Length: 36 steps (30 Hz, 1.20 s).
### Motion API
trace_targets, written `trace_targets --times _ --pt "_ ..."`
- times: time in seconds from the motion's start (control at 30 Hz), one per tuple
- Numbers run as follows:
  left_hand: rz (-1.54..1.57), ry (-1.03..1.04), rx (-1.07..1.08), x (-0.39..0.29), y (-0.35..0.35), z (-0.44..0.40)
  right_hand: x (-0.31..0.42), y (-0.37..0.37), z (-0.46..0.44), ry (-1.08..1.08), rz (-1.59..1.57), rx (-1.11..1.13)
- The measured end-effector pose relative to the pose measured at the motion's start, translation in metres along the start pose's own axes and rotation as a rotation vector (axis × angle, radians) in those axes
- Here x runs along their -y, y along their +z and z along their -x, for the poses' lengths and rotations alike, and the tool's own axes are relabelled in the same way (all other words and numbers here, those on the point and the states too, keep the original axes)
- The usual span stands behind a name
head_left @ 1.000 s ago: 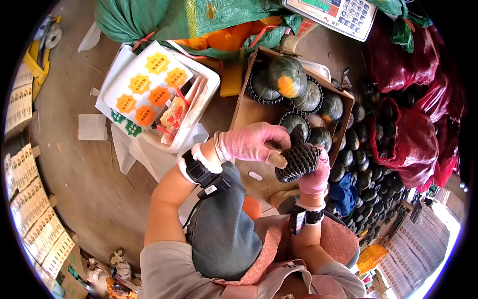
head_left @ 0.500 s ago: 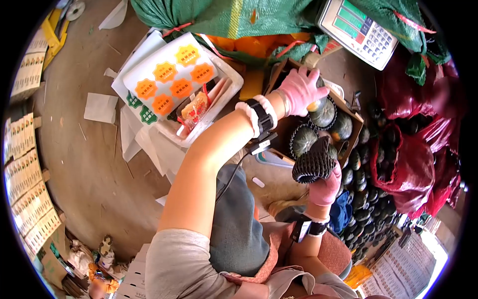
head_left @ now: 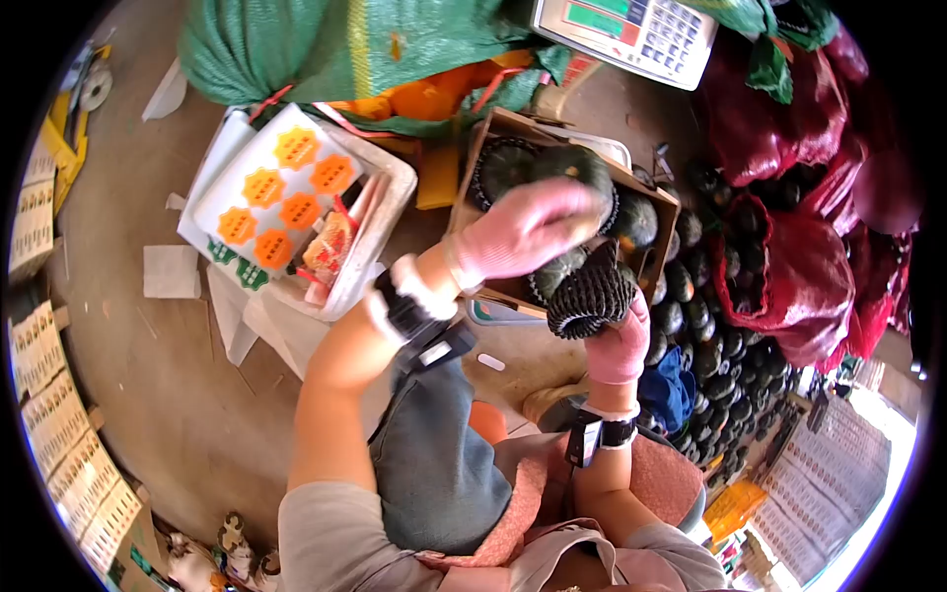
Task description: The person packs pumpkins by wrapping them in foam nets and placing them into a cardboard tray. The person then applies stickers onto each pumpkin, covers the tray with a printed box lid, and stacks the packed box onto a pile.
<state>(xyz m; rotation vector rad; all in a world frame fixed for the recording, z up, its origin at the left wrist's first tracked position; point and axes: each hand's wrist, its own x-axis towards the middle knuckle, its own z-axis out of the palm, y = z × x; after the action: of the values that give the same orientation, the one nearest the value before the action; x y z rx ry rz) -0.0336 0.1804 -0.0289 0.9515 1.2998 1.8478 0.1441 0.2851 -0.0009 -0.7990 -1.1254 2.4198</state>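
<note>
My right hand (head_left: 619,345), in a pink glove, is closed on a black foam net sleeve (head_left: 590,301), held just off the near edge of a cardboard box (head_left: 656,271). Several dark green squashes lie in the box, at least some of them in black netting. My left hand (head_left: 528,232), also gloved in pink, is over the box, smeared by motion. Beyond its fingers is a large squash (head_left: 572,168); whether they touch it I cannot tell. Another squash (head_left: 639,222) sits at the box's right side.
Left of the box stands a white foam crate (head_left: 380,212) with a sheet of orange stickers (head_left: 286,187) on it. A scale (head_left: 641,35) and a green woven sack (head_left: 286,49) are at the back. Loose squashes (head_left: 705,365) and red mesh sacks (head_left: 789,286) lie to the right.
My left hand has drawn back toward me from the far side of the box. My right hand still holds the net sleeve. The whole view has shifted.
</note>
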Motion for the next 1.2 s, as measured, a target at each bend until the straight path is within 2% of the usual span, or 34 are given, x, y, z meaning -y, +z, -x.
trace_targets --times 0.03,0.1,0.2,0.23,0.3,0.43,0.5,0.53,0.63,0.67,0.7,0.77,0.8,0.83,0.9,0.97,1.03,1.07,1.1,1.17,1.2 --pt "0.224 -0.091 0.21 -0.003 0.002 0.012 0.0 0.0 0.0 -0.004 -0.028 0.014" --pt "0.086 -0.113 0.256 -0.016 0.005 0.028 -0.003 -0.002 -0.001 0.004 -0.024 0.082" --pt "0.298 -0.412 0.305 -0.023 -0.004 0.044 -0.01 -0.008 0.001 0.028 -0.083 0.101" --pt "0.239 -0.448 0.326 -0.02 -0.007 0.047 -0.01 -0.001 0.003 0.023 -0.106 0.068" --pt "-0.038 -0.069 0.235 -0.006 -0.003 0.054 -0.008 0.007 0.006 0.042 -0.121 0.068" --pt "0.434 -0.206 0.112 -0.001 0.006 0.055 0.003 0.025 0.011 0.171 -0.123 0.169" --pt "0.567 -0.356 0.162 -0.007 0.004 0.058 0.005 0.028 0.012 0.233 -0.147 0.227" --pt "0.538 -0.333 0.145 -0.006 0.009 0.06 0.005 0.027 0.013 0.217 -0.028 0.177" --pt "0.291 -0.333 0.107 -0.009 0.012 0.062 -0.006 0.028 0.007 -0.146 0.303 0.044" --pt "0.051 -0.17 0.072 -0.011 0.015 0.059 -0.003 0.032 0.003 -0.201 0.429 0.146" --pt "-0.015 -0.096 0.022 -0.015 0.017 0.057 -0.006 0.042 0.008 -0.184 0.423 0.051" --pt "-0.15 0.05 -0.085 -0.021 0.022 0.055 -0.002 0.047 0.005 -0.056 0.398 0.077" --pt "-0.239 0.106 -0.087 -0.022 0.023 0.053 -0.003 0.038 0.003 0.0 0.269 0.155" --pt "-0.333 0.193 -0.102 -0.023 0.023 0.051 -0.003 0.035 0.001 -0.001 0.289 0.196" --pt "-0.522 0.363 -0.132 -0.024 0.021 0.046 -0.015 0.038 0.0 -0.113 0.285 0.136" --pt "-0.645 0.4 -0.151 -0.03 0.022 0.045 -0.018 0.023 0.0 -0.047 0.109 0.233" --pt "-0.728 0.431 -0.144 -0.033 0.021 0.045 -0.025 0.012 -0.001 -0.123 -0.033 0.342" --pt "-0.766 0.473 -0.165 -0.032 0.021 0.046 -0.029 0.011 -0.003 -0.273 0.151 0.315" --pt "-0.759 0.475 -0.162 -0.034 0.021 0.048 -0.027 0.009 -0.008 -0.283 0.138 0.404" --pt "-0.744 0.479 -0.156 -0.04 0.02 0.052 -0.025 0.022 -0.004 -0.254 0.198 0.203" --pt "-0.65 0.489 -0.123 -0.039 0.018 0.054 -0.022 0.023 -0.003 -0.245 0.278 0.192"
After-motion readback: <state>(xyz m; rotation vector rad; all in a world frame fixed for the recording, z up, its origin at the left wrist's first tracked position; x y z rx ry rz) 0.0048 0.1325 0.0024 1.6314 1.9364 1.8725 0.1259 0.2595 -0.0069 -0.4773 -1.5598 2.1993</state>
